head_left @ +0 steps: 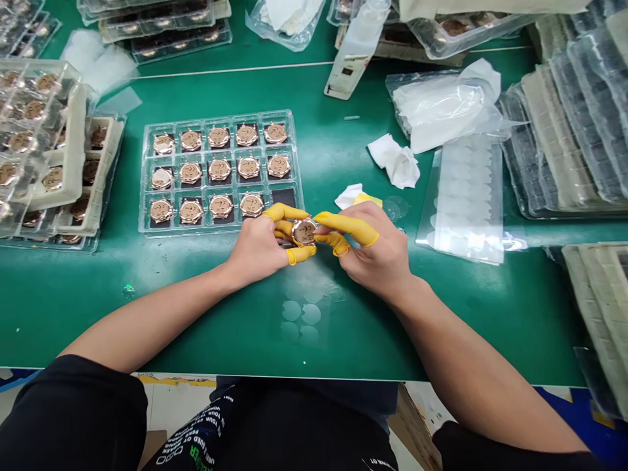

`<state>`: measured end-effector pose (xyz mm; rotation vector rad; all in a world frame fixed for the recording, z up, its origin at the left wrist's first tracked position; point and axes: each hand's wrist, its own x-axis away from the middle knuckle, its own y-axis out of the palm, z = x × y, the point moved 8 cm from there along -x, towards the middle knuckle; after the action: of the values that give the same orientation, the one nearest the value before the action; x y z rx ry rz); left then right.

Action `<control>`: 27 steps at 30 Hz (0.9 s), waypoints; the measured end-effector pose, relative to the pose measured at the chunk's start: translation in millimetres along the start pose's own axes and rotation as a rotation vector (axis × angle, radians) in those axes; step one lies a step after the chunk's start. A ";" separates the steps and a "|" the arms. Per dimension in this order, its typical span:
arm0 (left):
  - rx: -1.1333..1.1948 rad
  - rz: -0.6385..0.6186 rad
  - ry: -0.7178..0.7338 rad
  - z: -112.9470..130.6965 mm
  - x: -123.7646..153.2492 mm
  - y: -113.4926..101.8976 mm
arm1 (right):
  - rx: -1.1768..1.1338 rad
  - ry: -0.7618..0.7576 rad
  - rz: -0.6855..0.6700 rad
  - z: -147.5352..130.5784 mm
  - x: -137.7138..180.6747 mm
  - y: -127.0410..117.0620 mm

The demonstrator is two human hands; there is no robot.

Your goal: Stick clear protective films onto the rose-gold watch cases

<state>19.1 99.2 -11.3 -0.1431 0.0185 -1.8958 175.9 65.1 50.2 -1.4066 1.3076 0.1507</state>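
Observation:
My left hand (262, 243) and my right hand (373, 252) meet over the green table, both with yellow finger cots. Together they pinch a round rose-gold watch case (303, 231) between their fingertips, just off the front right corner of a clear plastic tray (218, 171). That tray holds several matching watch cases in rows, and its front right pocket (283, 197) is bare. Several round clear film discs (300, 314) lie on the table in front of my hands.
Stacked trays of watch cases (46, 154) stand at the left. A sheet of clear film stickers (466, 196) lies to the right, beside crumpled white wipes (396, 161), plastic bags (444, 104) and grey tray stacks (574, 124). More trays line the far edge (161, 26).

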 end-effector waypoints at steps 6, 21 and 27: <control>-0.013 -0.031 0.011 0.0 2.1 2.1 | -0.002 -0.078 -0.030 -4.5 -0.3 2.5; -0.030 -0.040 0.028 2.5 2.8 3.2 | -0.072 -0.003 -0.090 -1.2 0.0 6.3; 0.015 -0.046 -0.017 0.9 2.0 3.6 | -0.286 0.289 -0.069 17.3 4.2 8.8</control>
<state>22.0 96.3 -10.6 -0.1505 -0.0109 -1.9401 180.7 78.1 35.9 -1.7646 1.5154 0.0924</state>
